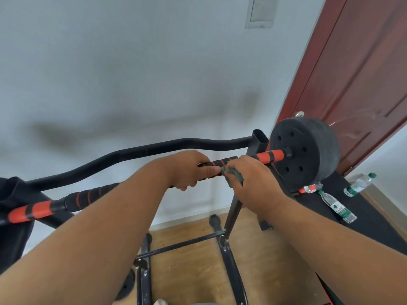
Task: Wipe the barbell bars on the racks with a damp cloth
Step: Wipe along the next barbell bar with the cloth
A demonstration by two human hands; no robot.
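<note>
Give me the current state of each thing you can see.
Barbell bar: resting on rack.
Cloth: bunched, pressed against bar.
Left hand: gripping bar.
Right hand: holding cloth.
Weight plate: mounted on bar's right end.
Water bottles: lying on mat.
Door: open.

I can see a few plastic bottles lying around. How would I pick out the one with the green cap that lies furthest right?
Start at the big black weight plate by the red-brown door. Below it a black mat covers the floor. At its far right edge lies a clear bottle, green cap up-right; the other green-capped bottle lies nearer the rack.

text: none legible | bottle [338, 207] label (print too blurred)
</note>
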